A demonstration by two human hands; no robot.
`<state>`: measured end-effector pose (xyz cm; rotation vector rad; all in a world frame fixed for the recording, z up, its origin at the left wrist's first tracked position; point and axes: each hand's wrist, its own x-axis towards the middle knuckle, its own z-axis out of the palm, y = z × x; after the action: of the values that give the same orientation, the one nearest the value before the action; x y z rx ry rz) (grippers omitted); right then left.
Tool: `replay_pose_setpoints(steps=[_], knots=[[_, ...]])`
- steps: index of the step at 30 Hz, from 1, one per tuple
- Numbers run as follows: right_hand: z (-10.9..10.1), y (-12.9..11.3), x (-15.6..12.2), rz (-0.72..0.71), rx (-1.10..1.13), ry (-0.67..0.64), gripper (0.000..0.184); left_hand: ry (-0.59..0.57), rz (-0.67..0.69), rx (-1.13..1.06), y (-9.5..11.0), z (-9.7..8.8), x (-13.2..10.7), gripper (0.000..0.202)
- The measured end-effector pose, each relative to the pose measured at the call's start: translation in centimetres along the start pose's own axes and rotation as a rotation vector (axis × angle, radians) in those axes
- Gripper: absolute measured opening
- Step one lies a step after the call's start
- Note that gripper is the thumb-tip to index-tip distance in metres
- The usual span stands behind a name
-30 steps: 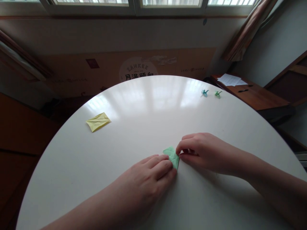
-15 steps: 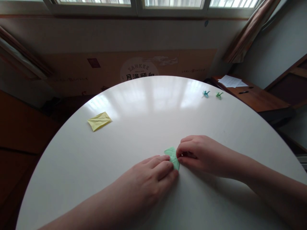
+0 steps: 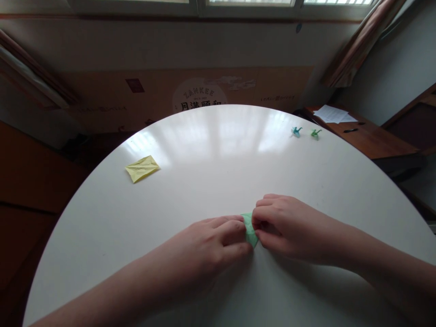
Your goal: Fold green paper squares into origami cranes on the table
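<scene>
Using the table (image 3: 204, 181) as firm, flat backing. Pressing over the green paper (image 3: 251, 234) from the table's left side with the left hand (image 3: 218, 243), presumably against sliding; hiding any grip underneath, so impossible to tell. Pinching the paper from the table's right side with the right hand (image 3: 288, 222), likely for fine control. Having yellow paper (image 3: 142, 169) toward the table's left edge, seemingly sparing elbow room. Working the green paper at the table's near middle, within easy reach. Having a blue bird (image 3: 296, 132) and green bird (image 3: 315, 134) by the table's far right edge, perhaps away from knocks.
</scene>
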<state>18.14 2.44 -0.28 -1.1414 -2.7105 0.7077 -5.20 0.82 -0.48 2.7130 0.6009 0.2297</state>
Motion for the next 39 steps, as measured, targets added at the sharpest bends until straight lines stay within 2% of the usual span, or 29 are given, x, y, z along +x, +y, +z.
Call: replay_pose_setpoints(steps=[6,14,22,27,31,39], knots=[[0.1,0.2,0.1,-0.005,-0.023,-0.011,0.018,-0.010,0.026,0.012,-0.4,-0.2,0.1,0.034],[0.1,-0.6,0.0,0.060,-0.019,-0.023,0.018,0.013,0.010,-0.021,-0.2,-0.3,0.0,0.039],[0.3,-0.3,0.1,0.080,-0.032,-0.034,0.019,0.008,-0.022,-0.001,0.1,0.0,-0.1,0.033],[0.3,-0.5,-0.6,0.125,0.030,-0.010,0.009,0.001,-0.045,-0.012,0.5,-0.2,-0.1,0.033],[0.6,-0.8,-0.9,0.158,0.033,0.019,0.015,-0.008,-0.046,-0.019,0.7,-0.3,0.0,0.033],[0.6,-1.1,-0.8,0.225,0.149,0.045,0.016,-0.022,-0.050,0.012,0.4,-0.1,-0.2,0.029]])
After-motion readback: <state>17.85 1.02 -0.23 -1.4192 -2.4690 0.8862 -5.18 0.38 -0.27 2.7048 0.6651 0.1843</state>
